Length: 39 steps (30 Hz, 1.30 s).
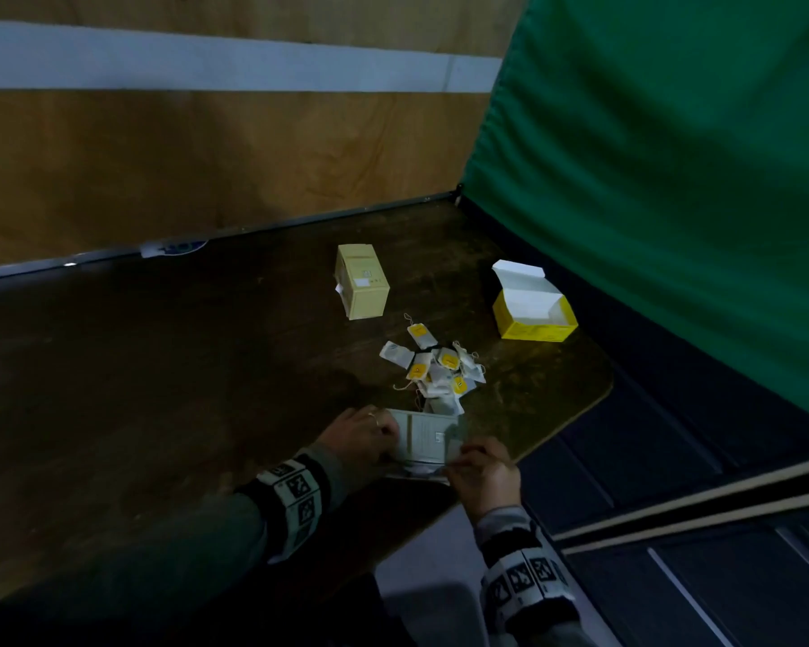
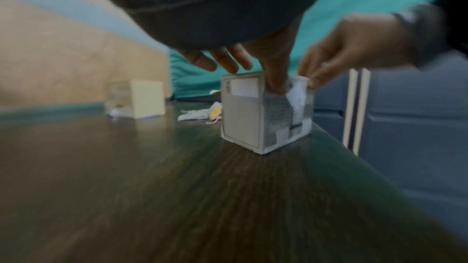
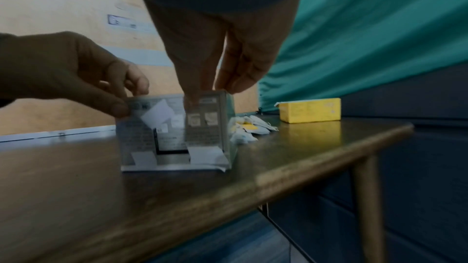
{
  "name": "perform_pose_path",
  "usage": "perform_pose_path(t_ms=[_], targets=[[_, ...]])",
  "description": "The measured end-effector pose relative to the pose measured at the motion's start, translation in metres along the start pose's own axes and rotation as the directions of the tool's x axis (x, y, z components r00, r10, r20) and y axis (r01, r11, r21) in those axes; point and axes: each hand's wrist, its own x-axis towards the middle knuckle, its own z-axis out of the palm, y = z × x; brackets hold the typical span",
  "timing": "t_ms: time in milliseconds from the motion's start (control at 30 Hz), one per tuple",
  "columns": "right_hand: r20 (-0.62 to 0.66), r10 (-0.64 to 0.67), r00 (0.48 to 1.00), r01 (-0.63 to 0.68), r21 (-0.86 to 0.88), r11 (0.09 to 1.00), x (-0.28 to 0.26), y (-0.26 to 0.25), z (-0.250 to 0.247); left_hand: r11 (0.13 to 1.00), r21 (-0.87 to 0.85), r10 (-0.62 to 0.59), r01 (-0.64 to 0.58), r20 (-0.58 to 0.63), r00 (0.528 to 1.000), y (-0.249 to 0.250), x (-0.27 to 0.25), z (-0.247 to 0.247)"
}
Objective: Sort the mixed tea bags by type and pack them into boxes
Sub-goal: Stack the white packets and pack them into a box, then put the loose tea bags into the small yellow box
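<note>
At the near edge of the worktop [image 1: 206, 366], the left hand [image 1: 363, 434] and right hand [image 1: 482, 469] both grip the grey box [image 1: 428, 438] by its upper edges, each thumb on its near face; the step in hand appears to be opening it, and the next move calls for freeing its flaps. Just beyond lies the unsorted tea bag pile [image 1: 437, 366]. Farther back, the tan box [image 1: 363, 280] stands closed, contents hidden, and the yellow box [image 1: 533, 305] sits open, apparently empty.

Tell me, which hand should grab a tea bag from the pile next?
Probably the right hand. The tea bags lie beyond the grey box, toward its side, as does the open yellow box. The left hand could keep steadying the grey box.
</note>
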Motion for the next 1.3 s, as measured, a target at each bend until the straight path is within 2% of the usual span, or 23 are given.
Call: perform_pose_path(t_ms=[67,100,167,200,233,300,333,367,433,533,600,633,733,800,900,1000,1067,1167,1200,1233,1267,1300], targets=[[-0.036,0.015,0.999,-0.013,0.058,0.998,-0.007,-0.001,0.0,0.991,-0.124,-0.066,0.051,-0.126,0.99,-0.005,0.002,0.003],[-0.077,0.046,0.996,-0.038,0.105,0.994,-0.011,-0.001,-0.002,0.98,-0.18,-0.114,0.087,-0.147,0.982,-0.007,0.001,0.004],[-0.125,0.247,0.961,-0.198,0.311,0.929,-0.018,-0.004,-0.008,0.953,-0.243,-0.205,0.18,-0.084,0.975,-0.008,-0.002,0.004],[-0.077,0.346,0.935,-0.286,0.41,0.866,-0.023,-0.006,-0.01,0.957,-0.217,-0.203,0.19,-0.039,0.978,-0.009,-0.004,0.005],[-0.004,0.373,0.928,-0.336,0.43,0.838,-0.028,-0.006,-0.012,0.977,-0.143,-0.16,0.155,-0.022,0.987,-0.008,-0.007,0.006],[0.194,0.299,0.935,-0.348,0.32,0.881,-0.038,-0.006,-0.016,0.999,0.025,-0.027,0.027,-0.002,1.0,-0.006,-0.009,0.011],[0.287,0.234,0.929,-0.307,0.247,0.919,-0.045,-0.004,-0.016,0.997,0.075,0.012,-0.015,0.041,0.999,-0.004,-0.009,0.015],[0.356,0.179,0.917,-0.254,0.177,0.951,-0.049,-0.002,-0.016,0.993,0.108,0.034,-0.043,0.082,0.996,-0.002,-0.008,0.019],[0.431,0.151,0.89,-0.187,0.042,0.982,-0.053,-0.002,-0.017,0.988,0.143,0.038,-0.055,0.123,0.992,0.004,-0.004,0.025],[0.458,0.162,0.874,-0.117,-0.126,0.985,-0.052,-0.006,-0.022,0.987,0.157,-0.008,-0.015,0.146,0.989,0.013,-0.001,0.024],[0.47,0.191,0.862,-0.122,-0.175,0.977,-0.054,-0.005,-0.019,0.989,0.15,-0.027,0.002,0.169,0.985,0.016,0.002,0.017],[0.467,0.197,0.862,-0.148,-0.138,0.979,-0.055,-0.005,-0.016,0.991,0.131,-0.034,0.013,0.159,0.987,0.019,0.004,0.013],[0.369,0.242,0.898,-0.305,0.123,0.944,-0.054,0.001,-0.007,0.994,0.014,-0.11,0.11,0.085,0.99,0.024,0.009,0.004],[0.342,0.269,0.9,-0.333,0.144,0.932,-0.048,0.012,-0.003,0.98,-0.057,-0.187,0.19,0.062,0.981,0.026,0.013,0.001],[0.445,0.262,0.857,-0.224,-0.136,0.965,-0.037,0.03,-0.001,0.972,-0.038,-0.227,0.231,0.083,0.97,0.02,0.019,0.0],[0.489,0.21,0.847,-0.116,-0.215,0.97,-0.026,0.042,-0.002,0.962,-0.09,-0.235,0.259,0.216,0.948,0.01,0.022,0.002],[0.511,0.184,0.839,-0.088,-0.206,0.975,-0.015,0.046,-0.007,0.962,-0.15,-0.202,0.227,0.17,0.965,0.004,0.019,-0.003],[0.579,0.127,0.806,-0.061,-0.132,0.989,0.005,0.056,-0.011,0.92,-0.327,-0.231,0.219,0.002,0.973,-0.016,0.012,-0.033],[0.606,0.114,0.787,-0.059,-0.111,0.992,0.011,0.06,-0.01,0.879,-0.417,-0.289,0.23,-0.082,0.954,-0.025,0.016,-0.04],[0.632,0.117,0.766,-0.075,-0.092,0.993,0.016,0.062,-0.01,0.833,-0.504,-0.359,0.227,-0.182,0.915,-0.033,0.019,-0.048],[0.66,0.123,0.741,-0.097,-0.076,0.992,0.021,0.065,-0.01,0.77,-0.607,-0.451,0.197,-0.3,0.841,-0.042,0.024,-0.054],[0.69,0.132,0.712,-0.12,-0.066,0.991,0.026,0.066,-0.011,0.66,-0.737,-0.585,0.149,-0.379,0.717,-0.052,0.03,-0.059]])
